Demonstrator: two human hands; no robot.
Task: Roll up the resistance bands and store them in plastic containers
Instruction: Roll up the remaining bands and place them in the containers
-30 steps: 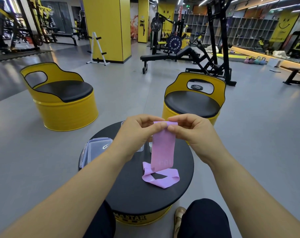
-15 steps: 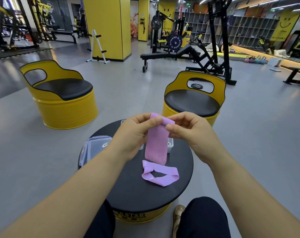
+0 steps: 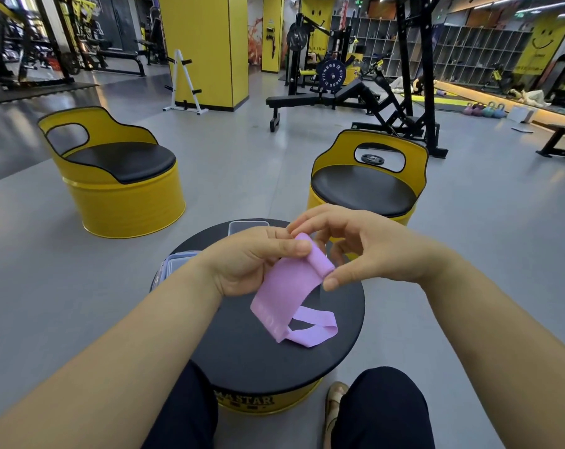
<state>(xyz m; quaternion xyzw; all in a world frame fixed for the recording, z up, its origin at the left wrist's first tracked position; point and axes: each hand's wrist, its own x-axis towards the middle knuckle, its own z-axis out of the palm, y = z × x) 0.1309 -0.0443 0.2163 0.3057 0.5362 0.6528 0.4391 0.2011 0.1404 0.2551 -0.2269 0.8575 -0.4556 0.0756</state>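
Left hand (image 3: 242,260): curled round the started roll of the resistance band (image 3: 284,296), thumb laid over the top, pinching it.
Right hand (image 3: 375,251): on the band too, thumb tip pushed against the lower end of the roll, other fingers curled over behind it; no idea how many actually touch.
Band itself: purple, held up over the middle of the table (image 3: 242,358), only a short bit rolled at the top, the flat part slanting down toward the near side.
Loose tail: looped and lying on the tabletop, a little toward the right edge; faint lettering on the flat part, way too blurry to read.
Table: round black top on a yellow drum, lettering on the drum's near side half cut off by the rim.
Plastic containers (image 3: 174,268): clear, at the far-left edge of the table, partly hidden behind the left wrist; looks like a stack, count unclear.
Extra clear piece (image 3: 247,225): at the far edge, box or lid, can't tell.
Yellow barrel seat (image 3: 122,202): black cushion, well off to the left.
Second barrel seat (image 3: 368,189): just past the table's far-right edge.
Trousers (image 3: 381,409): dark, knees either side of the near edge, shoe (image 3: 334,400) by the right one.
Background: weight bench (image 3: 310,100), racks, kettlebells (image 3: 485,110) way back.
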